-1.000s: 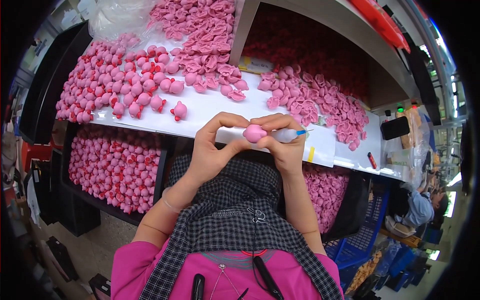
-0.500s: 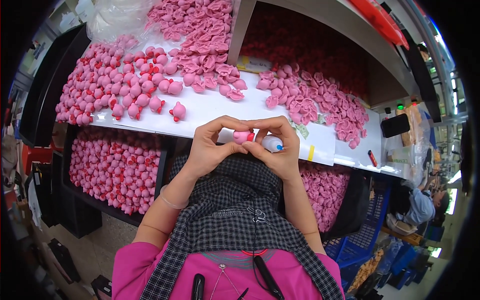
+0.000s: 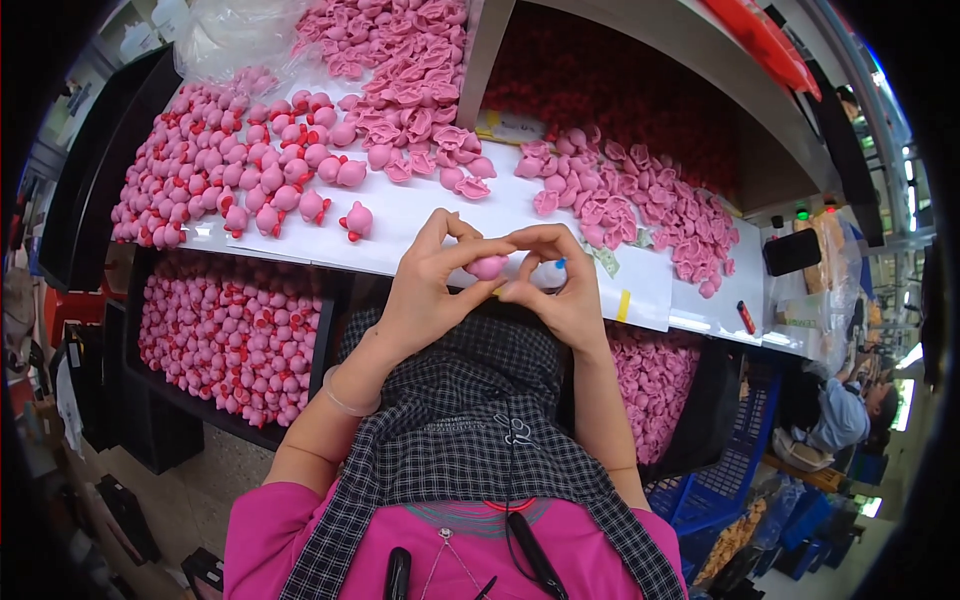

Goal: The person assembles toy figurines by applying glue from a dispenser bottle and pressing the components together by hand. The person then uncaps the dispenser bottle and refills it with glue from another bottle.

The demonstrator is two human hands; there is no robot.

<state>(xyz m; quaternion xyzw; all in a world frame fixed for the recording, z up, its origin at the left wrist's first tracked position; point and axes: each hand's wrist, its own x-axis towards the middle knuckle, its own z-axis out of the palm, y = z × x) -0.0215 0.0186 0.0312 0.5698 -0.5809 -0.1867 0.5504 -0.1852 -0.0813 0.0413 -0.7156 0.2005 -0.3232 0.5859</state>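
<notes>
Head camera looking straight down here: both hands meet over the front edge of the white table (image 3: 560,215), pinching one small pink toy piece (image 3: 489,267) between them. The left hand (image 3: 428,290) has thumb and fingers curled tight around the piece from the left, and the right hand (image 3: 560,290) closes on it from the other side, fingertips touching the piece. There's also a pen (image 3: 552,268) with a blue tip tucked in the right hand, only partly visible, so the grip on it is hard to make out. One finished pink toy with red feet (image 3: 356,219) stands alone just left of the hands, and a big bunch of the same (image 3: 230,170) sits further left. Loose flat pink shells (image 3: 640,205) are piled to the right. Below the table, a black bin (image 3: 225,330) is full of more pink toys.
</notes>
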